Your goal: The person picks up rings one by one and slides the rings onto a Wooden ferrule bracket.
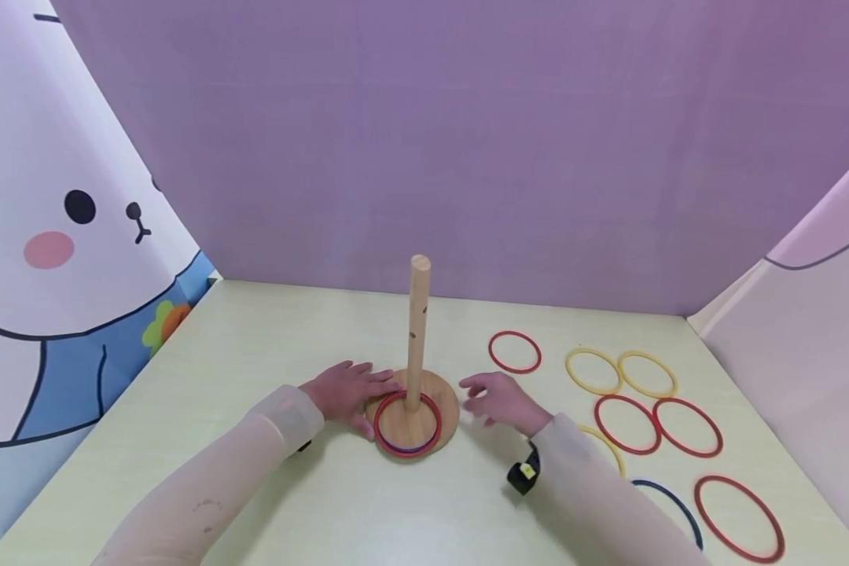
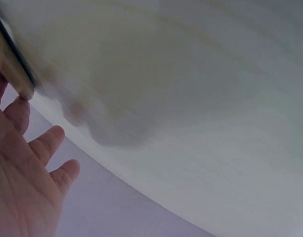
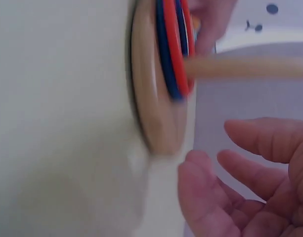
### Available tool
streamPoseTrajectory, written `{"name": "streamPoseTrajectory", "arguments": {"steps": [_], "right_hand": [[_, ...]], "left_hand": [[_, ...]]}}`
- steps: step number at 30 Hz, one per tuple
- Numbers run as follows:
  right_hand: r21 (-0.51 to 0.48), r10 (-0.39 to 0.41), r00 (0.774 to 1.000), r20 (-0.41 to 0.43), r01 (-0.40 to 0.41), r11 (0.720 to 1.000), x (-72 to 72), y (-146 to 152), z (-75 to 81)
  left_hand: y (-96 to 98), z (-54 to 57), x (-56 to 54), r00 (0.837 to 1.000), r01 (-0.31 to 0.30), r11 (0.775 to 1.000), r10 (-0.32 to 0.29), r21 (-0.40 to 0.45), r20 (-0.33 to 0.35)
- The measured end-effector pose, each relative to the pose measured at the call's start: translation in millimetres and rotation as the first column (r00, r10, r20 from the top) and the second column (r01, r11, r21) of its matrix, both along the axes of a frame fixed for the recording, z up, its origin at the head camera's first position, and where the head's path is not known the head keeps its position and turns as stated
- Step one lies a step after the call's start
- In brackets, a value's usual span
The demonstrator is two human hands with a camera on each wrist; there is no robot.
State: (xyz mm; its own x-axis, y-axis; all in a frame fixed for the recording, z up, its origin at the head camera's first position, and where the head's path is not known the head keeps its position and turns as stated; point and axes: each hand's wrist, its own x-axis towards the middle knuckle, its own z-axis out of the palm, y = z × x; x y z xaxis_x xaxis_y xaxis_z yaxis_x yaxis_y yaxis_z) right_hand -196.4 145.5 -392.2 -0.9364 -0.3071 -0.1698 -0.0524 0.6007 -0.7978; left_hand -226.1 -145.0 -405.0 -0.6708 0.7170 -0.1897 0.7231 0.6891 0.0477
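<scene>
A round wooden base (image 1: 447,393) with an upright wooden peg (image 1: 418,330) stands on the table. Several red and blue rings are stacked around the peg, a red ring (image 1: 440,424) on top; blue rings (image 3: 166,61) show between red ones in the right wrist view. My left hand (image 1: 343,393) rests against the base's left side, fingers extended and spread, fingertips at its edge. To the right of the base is my right hand (image 1: 504,402), apart from it, fingers loosely bent and nothing between them.
Loose rings lie on the right of the table (image 1: 290,322): a red ring (image 1: 515,372) behind the right hand, yellow rings (image 1: 567,368), further red rings (image 1: 696,495) and a blue ring (image 1: 682,507). The right forearm partly covers some. A purple cloth wall (image 1: 431,141) rises behind.
</scene>
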Motion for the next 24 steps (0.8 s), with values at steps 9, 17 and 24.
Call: {"name": "streamPoseTrajectory", "arguments": {"steps": [9, 17, 24], "right_hand": [[0.09, 0.02, 1.0, -0.007, -0.019, 0.996, 5.4, 75, 14.5], [0.215, 0.047, 0.999, -0.023, -0.041, 0.976, 5.3, 121, 16.0], [0.38, 0.06, 0.998, 0.018, -0.062, 0.923, 1.0, 148, 16.1]], "left_hand": [[-0.7, -1.4, -2.5, 1.0, 0.005, 1.0, -0.005, 0.012, 0.006], [2.1, -4.5, -5.6, 1.0, -0.005, 1.0, 0.004, 0.017, 0.027], [2.9, -6.3, -8.3, 1.0, -0.01, 1.0, 0.009, 0.016, 0.028]]}}
